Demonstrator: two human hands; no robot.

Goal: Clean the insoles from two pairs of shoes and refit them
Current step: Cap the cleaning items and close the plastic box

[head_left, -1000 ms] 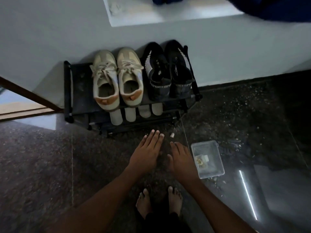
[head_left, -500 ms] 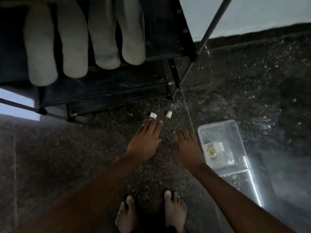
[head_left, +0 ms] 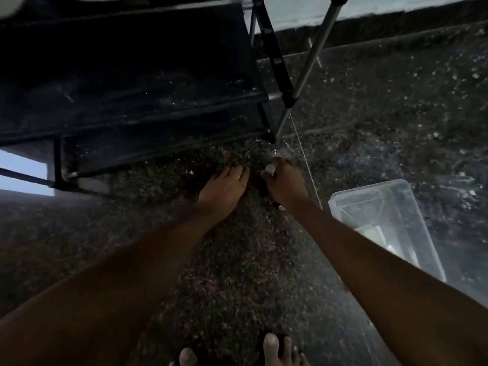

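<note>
Pinching a small white piece off the floor, the right hand curls round it; the left hand rests flat, empty. A firm pinch should prevent dropping. Of the insoles, only a pale edge shows atop the shoe rack.

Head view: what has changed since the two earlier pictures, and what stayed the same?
The right hand moved forward and closed its grip on one white piece from the floor. The left hand also reached forward, fingers straight; the second piece is no longer clearly seen. The view dropped, so the shoes left the frame. The box and the rack stayed in place.
</note>
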